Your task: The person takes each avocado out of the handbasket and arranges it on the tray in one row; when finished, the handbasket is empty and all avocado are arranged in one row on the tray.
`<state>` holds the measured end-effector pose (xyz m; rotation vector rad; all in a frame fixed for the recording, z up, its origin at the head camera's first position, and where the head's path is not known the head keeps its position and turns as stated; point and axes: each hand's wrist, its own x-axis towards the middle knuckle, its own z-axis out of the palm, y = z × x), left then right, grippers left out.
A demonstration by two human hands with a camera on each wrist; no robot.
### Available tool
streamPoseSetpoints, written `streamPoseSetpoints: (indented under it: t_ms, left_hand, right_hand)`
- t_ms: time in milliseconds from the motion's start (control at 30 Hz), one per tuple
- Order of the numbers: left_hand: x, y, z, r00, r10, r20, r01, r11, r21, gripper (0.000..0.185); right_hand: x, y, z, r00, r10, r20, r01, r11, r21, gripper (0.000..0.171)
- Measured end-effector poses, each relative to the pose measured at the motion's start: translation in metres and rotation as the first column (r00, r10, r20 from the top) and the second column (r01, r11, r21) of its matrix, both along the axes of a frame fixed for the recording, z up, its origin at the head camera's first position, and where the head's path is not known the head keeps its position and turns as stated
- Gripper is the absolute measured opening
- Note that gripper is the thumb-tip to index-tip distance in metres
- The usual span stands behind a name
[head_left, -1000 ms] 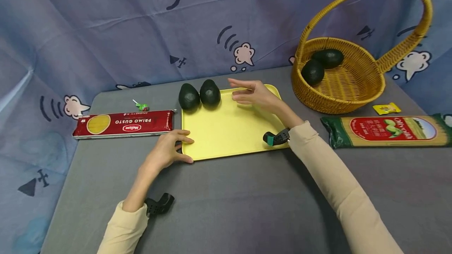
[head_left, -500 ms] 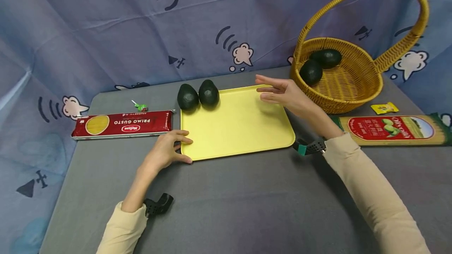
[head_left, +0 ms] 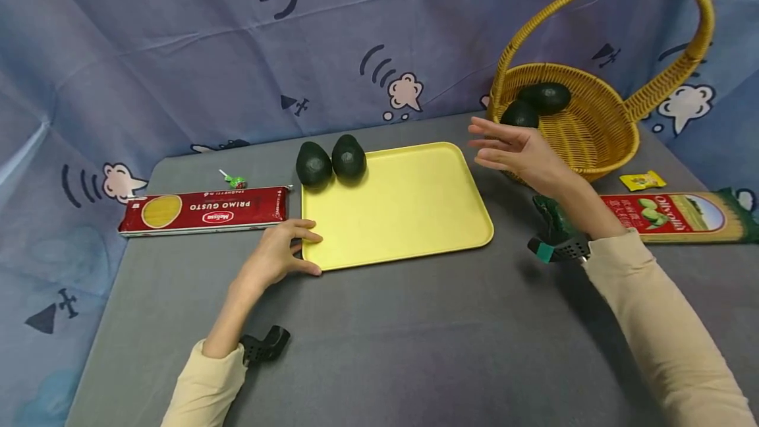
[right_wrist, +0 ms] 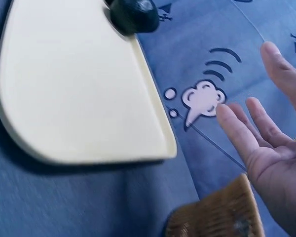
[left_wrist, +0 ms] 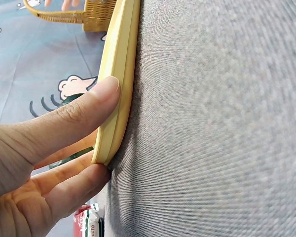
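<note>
A yellow tray (head_left: 403, 216) lies in the middle of the grey table. Two dark avocados (head_left: 313, 165) (head_left: 348, 158) sit side by side at its far left corner. My left hand (head_left: 279, 256) pinches the tray's near left corner; in the left wrist view the thumb lies on the rim (left_wrist: 119, 74) and the fingers curl under the edge. My right hand (head_left: 522, 153) hovers open and holds nothing, just right of the tray and in front of the wicker basket (head_left: 605, 143). The basket holds two more avocados (head_left: 545, 97) (head_left: 520, 114). In the right wrist view the open palm (right_wrist: 266, 128) is beside the tray (right_wrist: 79, 84).
A red spaghetti pack (head_left: 204, 209) and a small green lollipop (head_left: 236, 181) lie left of the tray. A green-and-red pasta pack (head_left: 670, 213) and a yellow sachet (head_left: 642, 180) lie at the right. Blue patterned cloth hangs behind the table.
My right hand has moved right, from above the tray to the basket's front, staying open. The left hand, tray and avocados have not moved.
</note>
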<state>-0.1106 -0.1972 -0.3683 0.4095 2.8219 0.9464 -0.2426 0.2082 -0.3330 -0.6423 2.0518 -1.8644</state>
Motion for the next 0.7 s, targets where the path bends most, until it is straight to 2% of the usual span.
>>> streamPoseSetpoints:
  t_ms: [333,700]
  left_hand:
    - [0.0,-0.003,-0.001,1.0,0.004,0.01,-0.004,1.0,-0.005,0.048]
    - [-0.001,-0.002,0.0,1.0,0.004,0.018,-0.004,1.0,-0.002,0.048]
  right_hand:
    - [0.001,0.031,0.013,0.996,-0.003,0.093,0.018,0.987,-0.16,0.055]
    - [-0.012,0.074,0.016,0.992,-0.092,0.084,0.11,0.966,-0.234,0.05]
